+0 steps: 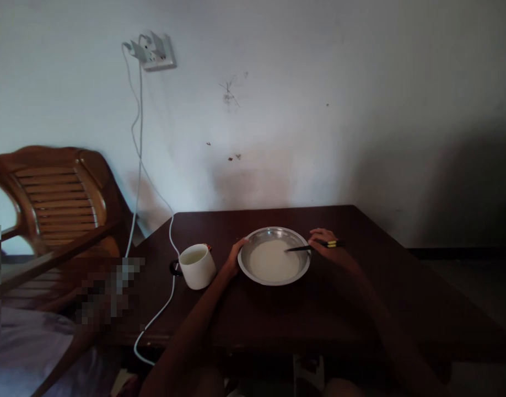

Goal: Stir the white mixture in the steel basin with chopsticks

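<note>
A round metal bowl (273, 255) with a pale white mass inside sits on a dark wooden table (319, 309). My left hand (233, 259) rests against the bowl's left rim, fingers curled on it. My right hand (325, 241) is at the bowl's right rim, closed on a knife (315, 246) with a black and yellow handle. The dark blade reaches into the bowl over the white mass. A white mug (197, 266) with a dark handle stands just left of my left hand.
A white cable (170, 237) hangs from a wall socket (157, 52) and crosses the table's left side. A wooden slatted chair (58, 204) stands at the left. Another person's blurred part shows at lower left. The wall lies right behind the table.
</note>
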Demonstrator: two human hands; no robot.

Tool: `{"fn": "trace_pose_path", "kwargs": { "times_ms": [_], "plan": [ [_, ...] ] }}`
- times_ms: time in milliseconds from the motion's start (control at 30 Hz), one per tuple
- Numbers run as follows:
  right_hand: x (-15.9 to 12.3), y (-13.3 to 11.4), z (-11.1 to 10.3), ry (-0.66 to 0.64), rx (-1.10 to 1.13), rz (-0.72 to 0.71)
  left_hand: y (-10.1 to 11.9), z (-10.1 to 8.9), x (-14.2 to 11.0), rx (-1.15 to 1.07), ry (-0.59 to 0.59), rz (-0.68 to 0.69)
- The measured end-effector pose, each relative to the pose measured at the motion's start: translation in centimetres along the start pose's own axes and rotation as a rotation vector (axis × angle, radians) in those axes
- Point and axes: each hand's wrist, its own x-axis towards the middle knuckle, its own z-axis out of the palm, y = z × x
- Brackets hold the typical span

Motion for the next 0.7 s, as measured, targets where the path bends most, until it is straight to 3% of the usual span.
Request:
{"fn": "trace_pose_path", "kwargs": {
  "times_ms": [67,167,267,367,467,567,633,700],
  "plan": [
    [-0.5,0.2,-1.0,-0.139,0.081,-0.05,-0.1,-0.1,0.1,-0.008,-0.022,0.024],
    [-0.7,-1.2,0.5,-0.252,0.133,-0.123,-0.1,-0.2,0.3,-0.008,-0.046,0.033],
    [0.2,-2.2,2.8,-0.171,0.033,-0.13,-0.1,-0.1,0.3,0.002,-0.047,0.035],
    [0.5,-1.2,1.9,-0.033,-0.068,-0.061,-0.1,-0.1,0.1,0.004,-0.062,0.046],
    [-0.1,-0.3,-0.3,-0.114,-0.056,-0.123,-0.2,-0.2,0.0,0.009,-0.08,0.045],
    [-0.5,-1.3,0.4,-0.276,0.005,-0.274,-0.4,-0.4,0.2,0.013,-0.074,0.025],
    [-0.2,-2.0,1.9,-0.242,0.002,-0.286,-0.4,-0.5,0.4,0.009,-0.071,0.025],
    [0.3,-1.8,2.6,-0.102,-0.056,-0.216,-0.5,-0.5,0.5,-0.007,-0.081,0.038]
  ]
}}
